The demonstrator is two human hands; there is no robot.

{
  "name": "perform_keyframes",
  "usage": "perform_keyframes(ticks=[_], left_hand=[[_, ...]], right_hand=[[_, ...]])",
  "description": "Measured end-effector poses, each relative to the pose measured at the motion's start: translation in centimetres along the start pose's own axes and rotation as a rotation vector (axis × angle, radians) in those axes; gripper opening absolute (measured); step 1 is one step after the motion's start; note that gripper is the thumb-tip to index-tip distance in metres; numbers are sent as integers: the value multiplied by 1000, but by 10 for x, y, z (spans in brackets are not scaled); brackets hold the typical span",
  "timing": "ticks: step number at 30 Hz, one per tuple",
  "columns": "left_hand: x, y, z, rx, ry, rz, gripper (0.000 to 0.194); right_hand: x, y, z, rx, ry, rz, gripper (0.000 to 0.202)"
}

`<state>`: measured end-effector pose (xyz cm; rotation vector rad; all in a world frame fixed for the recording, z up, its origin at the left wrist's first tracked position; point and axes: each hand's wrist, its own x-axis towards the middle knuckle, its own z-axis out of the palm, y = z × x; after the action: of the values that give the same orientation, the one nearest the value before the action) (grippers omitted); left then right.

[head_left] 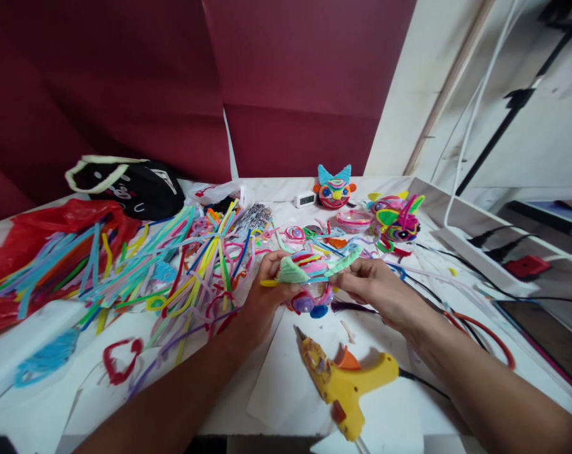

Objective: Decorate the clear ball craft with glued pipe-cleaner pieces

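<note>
A colourful pipe-cleaner figure [314,284] with a pale green triangular piece [291,271], purple and blue round spots and pink strands is held above the table. My left hand [268,287] is closed around its left side, by the green triangle. At its right, my right hand [373,284] pinches a light green fuzzy strip [346,260] whose inner end lies against the top of the figure. A yellow glue gun [349,384] rests below the hands on white paper, its nozzle toward the upper left. Beside it is an orange triangular piece [349,359].
Pipe cleaners [205,258] cover the left and middle, some in a red bag [96,211]. Behind stand a blue-eared figure [334,187], a small clock [305,199] and a black bag [148,192]. At right are a pink-green figure [398,217], cables, a power strip [487,261] and a tablet [541,334].
</note>
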<state>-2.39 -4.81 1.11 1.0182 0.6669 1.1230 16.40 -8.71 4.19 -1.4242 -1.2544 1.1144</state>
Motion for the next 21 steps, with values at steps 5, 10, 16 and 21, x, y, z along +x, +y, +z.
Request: perform_keyframes(ticks=[5,10,16,21], left_hand=[[-3,2,4,10,32,0,43],[-3,1,4,-18,20,6,43],[-3,-4,2,-28,16,27,46],[-2,-6,1,-12,18,26,45]], right_hand=[[-1,-3,2,9,0,16,23],[-1,-1,4,18,-5,10,26],[0,5,5,-17,49,-12,25],[1,5,7,-40,93,-23,25]])
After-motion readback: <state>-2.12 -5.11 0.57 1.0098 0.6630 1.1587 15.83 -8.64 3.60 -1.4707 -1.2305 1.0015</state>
